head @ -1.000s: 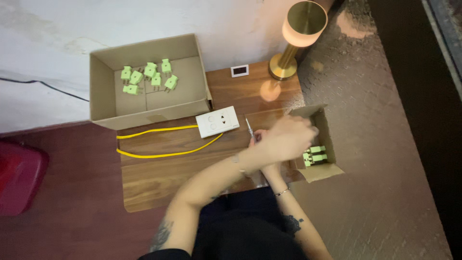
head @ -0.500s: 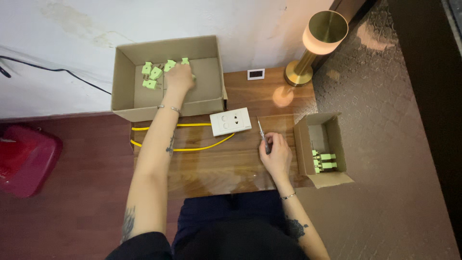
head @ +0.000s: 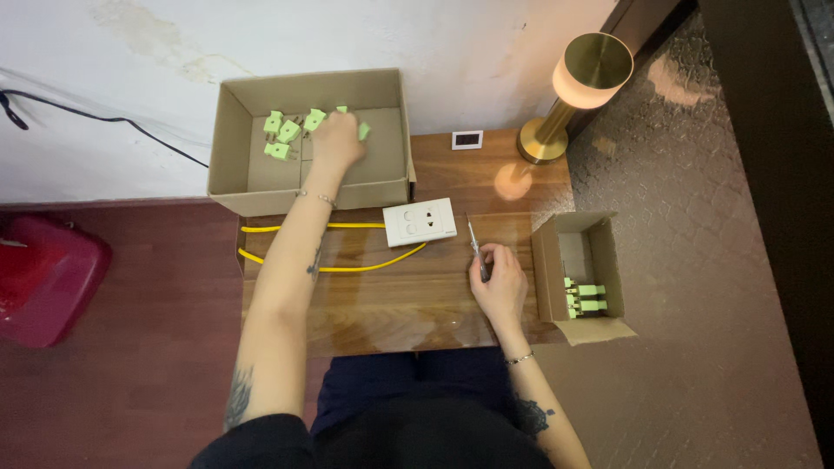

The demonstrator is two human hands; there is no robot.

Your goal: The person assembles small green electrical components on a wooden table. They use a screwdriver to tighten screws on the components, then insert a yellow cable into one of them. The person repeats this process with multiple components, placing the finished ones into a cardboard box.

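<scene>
Left hand (head: 335, 141) reaches far across the wooden table (head: 382, 304) into the large cardboard box (head: 261, 187) at the far left, fingers curled down over one of the pale green plugs (head: 287, 132) scattered on the box floor — whether it has actually closed on a piece I cannot tell, since the back of the hand covers whatever is beneath it. The right hand (head: 499, 282) rests on the table near the person, closed around a slim screwdriver (head: 474, 246) whose shaft points away toward the white socket plate (head: 420, 221). A yellow cable (head: 347, 260) loops from that plate along the left part of the table, passing under the outstretched forearm. To the right, touching the table edge, a small cardboard box (head: 578, 278) holds a few more green plugs (head: 586, 297) lined up at its near end. One risk, as I judge it, is the forearm dragging across the cable on the way back and tugging the socket plate out of place; another is a loose pinch dropping a plug among the others. The screwdriver tip is too thin to read, the plug prongs are hard to make out, and a brass lamp (head: 578, 87) with a small white device (head: 466, 139) beside it stands at the far right.
</scene>
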